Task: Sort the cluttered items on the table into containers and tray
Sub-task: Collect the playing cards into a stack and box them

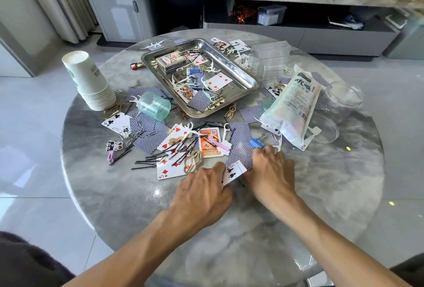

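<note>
Playing cards, black hairpins, hair clips, floss picks and binder clips lie scattered over a round marble table. My left hand pinches a clubs playing card by its near edge, lifting it off the table. My right hand lies palm down on face-down blue-backed cards, fingertips close to a blue binder clip and a white floss pick. A steel tray in the middle holds a card box, cards, picks and clips.
A stack of paper cups stands at the left. A green plastic cup lies on its side. A white pouch, a clear round container and a ribbed clear box sit at the right. A low cabinet stands behind.
</note>
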{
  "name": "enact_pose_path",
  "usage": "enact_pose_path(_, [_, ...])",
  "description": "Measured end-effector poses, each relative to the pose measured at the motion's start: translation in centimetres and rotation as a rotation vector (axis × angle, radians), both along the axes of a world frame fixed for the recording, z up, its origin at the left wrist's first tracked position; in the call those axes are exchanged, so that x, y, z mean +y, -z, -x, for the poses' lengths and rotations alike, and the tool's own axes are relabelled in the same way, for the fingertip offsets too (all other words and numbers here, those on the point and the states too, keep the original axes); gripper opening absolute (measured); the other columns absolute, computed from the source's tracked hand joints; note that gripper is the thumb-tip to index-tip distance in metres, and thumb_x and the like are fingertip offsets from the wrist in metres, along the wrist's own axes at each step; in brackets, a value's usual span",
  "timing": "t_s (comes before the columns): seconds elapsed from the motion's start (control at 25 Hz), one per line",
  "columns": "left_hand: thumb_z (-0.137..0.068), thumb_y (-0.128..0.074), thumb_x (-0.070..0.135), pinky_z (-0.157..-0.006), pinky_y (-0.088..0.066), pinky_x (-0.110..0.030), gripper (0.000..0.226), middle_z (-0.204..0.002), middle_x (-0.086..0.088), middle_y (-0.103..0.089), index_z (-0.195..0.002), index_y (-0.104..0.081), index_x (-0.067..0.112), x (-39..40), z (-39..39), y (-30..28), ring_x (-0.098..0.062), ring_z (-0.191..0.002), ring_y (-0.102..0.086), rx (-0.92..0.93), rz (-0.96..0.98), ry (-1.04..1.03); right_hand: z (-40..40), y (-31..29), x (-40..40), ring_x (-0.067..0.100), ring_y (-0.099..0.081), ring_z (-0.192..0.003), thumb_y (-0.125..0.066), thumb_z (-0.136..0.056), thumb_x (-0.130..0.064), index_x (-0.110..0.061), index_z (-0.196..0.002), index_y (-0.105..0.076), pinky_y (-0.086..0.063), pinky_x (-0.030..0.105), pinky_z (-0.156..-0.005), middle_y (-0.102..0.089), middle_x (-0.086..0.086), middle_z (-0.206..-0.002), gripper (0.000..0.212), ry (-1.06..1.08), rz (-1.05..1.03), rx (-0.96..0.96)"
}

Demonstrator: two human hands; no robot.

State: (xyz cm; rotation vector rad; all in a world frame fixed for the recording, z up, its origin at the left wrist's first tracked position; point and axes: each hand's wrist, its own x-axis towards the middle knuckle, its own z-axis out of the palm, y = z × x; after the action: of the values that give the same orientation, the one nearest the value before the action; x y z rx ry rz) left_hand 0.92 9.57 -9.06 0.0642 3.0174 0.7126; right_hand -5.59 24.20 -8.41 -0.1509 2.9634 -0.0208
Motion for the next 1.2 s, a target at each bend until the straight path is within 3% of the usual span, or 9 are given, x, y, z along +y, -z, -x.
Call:
enact_pose_path(0.12, [-0.082,-0.034,0.033,-0.066,-0.031,-0.034,0.013,-0.078,0.005,-0.047,-0.09,-0.034,0.024,-0.2,-0.2,-0.3,-0.032,-0.084,-0.056,0.0,-0.07,-0.078,0.1,0.2,-0.6,0.03,-0.043,-0.125,-0.055,-0.09,-0.055,-0.017,-0.125,-0.048,-0.035,0.045,-0.099,-0.049,0.006,-0.131,0.052,-0.025,0.036,0.021])
enact_pose_path(0.24, [-0.091,-0.043,0.022,-0.065,-0.045,-0.03,0.013,-0.087,-0.001,-0.057,-0.1,-0.052,0.021,-0.2,0.7,-1.3,-0.026,-0.084,-0.06,-0.294,-0.524,-0.286,0.2,0.2,-0.9,0.03,-0.043,-0.126,-0.061,-0.09,-0.044,-0.018,-0.127,-0.044,-0.038,0.045,-0.101,-0.048,0.006,-0.134,0.048,-0.017,0.17,-0.01])
enact_pose_path(0.32, [-0.088,-0.044,0.016,-0.05,-0.044,-0.022,0.017,-0.084,-0.011,-0.063,-0.098,-0.058,0.017,0.0,1.1,-1.8,-0.018,-0.056,-0.059,-0.426,-0.83,-0.466,-0.1,0.2,-1.0,0.03,-0.046,-0.124,-0.061,-0.084,-0.06,-0.016,-0.128,-0.044,-0.04,0.045,-0.097,-0.05,0.007,-0.131,0.064,0.035,0.111,0.028])
enact_pose_path(0.4, [-0.088,-0.045,0.009,-0.05,-0.043,-0.026,0.015,-0.104,-0.02,-0.067,-0.096,-0.057,0.01,0.6,1.0,-2.3,-0.019,-0.044,-0.05,-0.526,-1.143,-0.578,-0.2,0.1,-1.0,0.031,-0.046,-0.124,-0.059,-0.077,-0.073,-0.014,-0.13,-0.042,-0.041,0.046,-0.095,-0.051,0.008,-0.129,0.081,0.065,0.004,0.013])
enact_pose_path(0.52, [-0.089,-0.041,0.006,-0.052,-0.047,-0.029,0.019,-0.123,-0.019,-0.062,-0.101,-0.056,0.008,1.5,0.4,-2.5,-0.019,-0.043,-0.047,-0.653,-1.433,-0.569,0.6,-0.1,-0.5,0.034,-0.044,-0.126,-0.07,-0.08,-0.044,-0.015,-0.134,-0.034,-0.038,0.048,-0.097,-0.05,0.01,-0.133,0.071,0.136,0.103,-0.094])
enact_pose_path(0.68, [-0.088,-0.04,0.003,-0.052,-0.05,-0.03,0.028,-0.115,-0.015,-0.058,-0.106,-0.06,0.009,1.9,0.2,-2.6,-0.019,-0.044,-0.049,-0.658,-1.508,-0.552,2.0,-0.4,0.3,0.033,-0.04,-0.129,-0.058,-0.08,-0.017,-0.017,-0.135,-0.034,-0.035,0.047,-0.099,-0.048,0.006,-0.139,0.059,0.214,0.23,-0.222])
enact_pose_path(0.88, [-0.086,-0.039,0.001,-0.059,-0.052,-0.034,0.036,-0.108,-0.014,-0.063,-0.111,-0.062,0.01,2.6,0.0,-2.3,-0.02,-0.049,-0.05,-0.661,-1.608,-0.504,0.9,-0.1,0.3,0.032,-0.05,-0.122,-0.069,-0.077,-0.054,-0.012,-0.126,-0.048,-0.038,0.046,-0.096,-0.055,0.01,-0.127,0.068,0.179,0.078,-0.031])
enact_pose_path(1.08, [-0.083,-0.038,0.001,-0.061,-0.051,-0.037,0.039,-0.1,-0.019,-0.052,-0.116,-0.057,-0.001,2.9,-0.2,-1.6,-0.02,-0.05,-0.05,-0.674,-1.599,-0.511,1.4,0.6,-0.6,0.033,-0.055,-0.12,-0.072,-0.076,-0.053,-0.015,-0.125,-0.056,-0.041,0.044,-0.102,-0.06,0.01,-0.128,0.064,0.243,0.28,-0.065])
enact_pose_path(1.2, [-0.084,-0.037,0.001,-0.063,-0.05,-0.037,0.037,-0.104,-0.021,-0.056,-0.111,-0.062,0.005,2.6,-0.4,-1.5,-0.021,-0.052,-0.05,-0.67,-1.605,-0.505,2.6,0.7,-0.1,0.029,-0.056,-0.12,-0.073,-0.072,-0.047,-0.02,-0.118,-0.058,-0.043,0.043,-0.101,-0.06,0.005,-0.127,0.056,0.338,0.369,-0.145])
